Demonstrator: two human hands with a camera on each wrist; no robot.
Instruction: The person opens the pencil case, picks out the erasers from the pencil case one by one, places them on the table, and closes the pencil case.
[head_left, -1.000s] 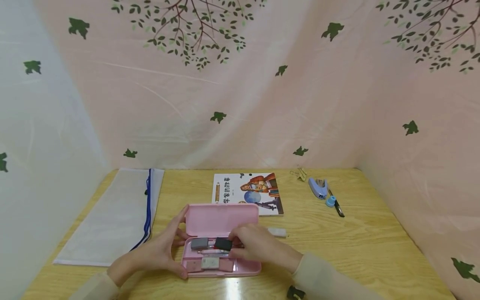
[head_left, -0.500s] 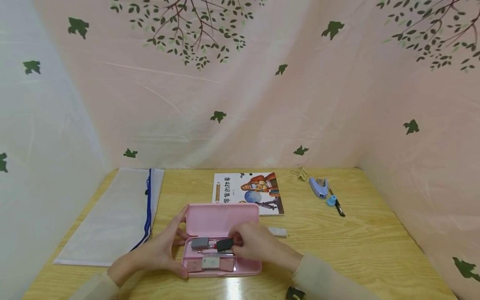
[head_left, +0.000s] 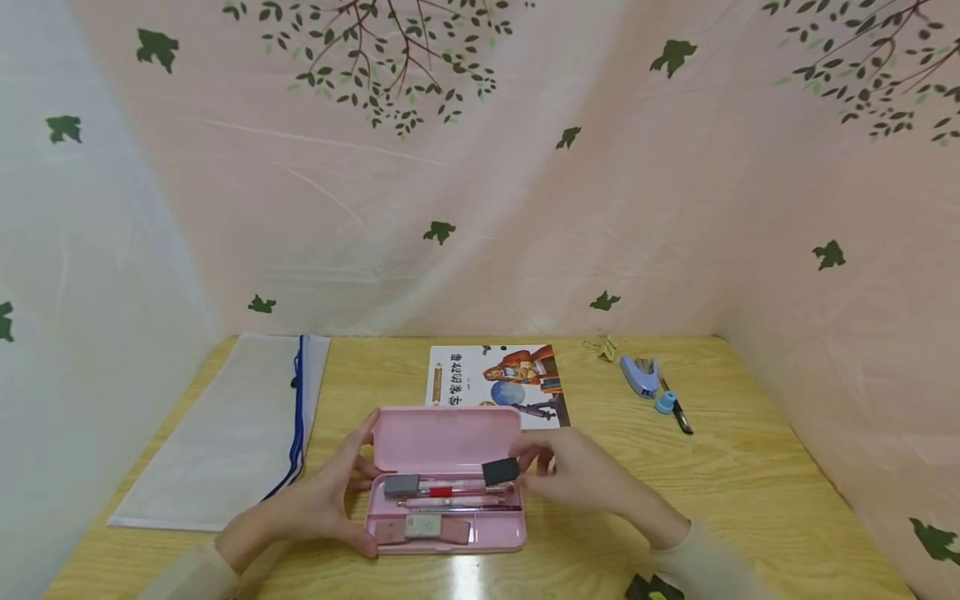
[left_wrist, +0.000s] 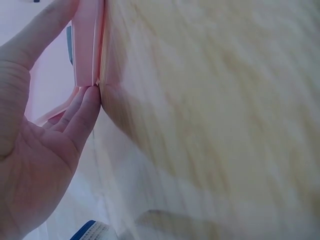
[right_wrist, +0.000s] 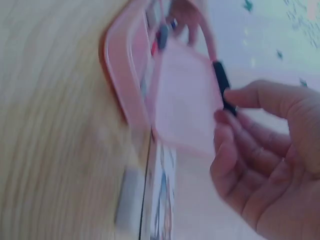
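Pink pencil case [head_left: 442, 437] sits lid raised on wooden table [head_left: 750, 508], between both hands, presumably for easy reach. Left hand [head_left: 315, 500] spread around its left end, thumb at front corner, fingers mostly straight against the edge, probably bracing it. Right hand [head_left: 577, 468] pinches black eraser-like block [head_left: 500, 472] by one end over case's right side, likely clearing pens [head_left: 453, 502] in the back compartment. Grey block [head_left: 401, 486] lies at that compartment's left end.

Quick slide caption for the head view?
Left hand touches the open pink pencil case while the right hand pinches a black block.
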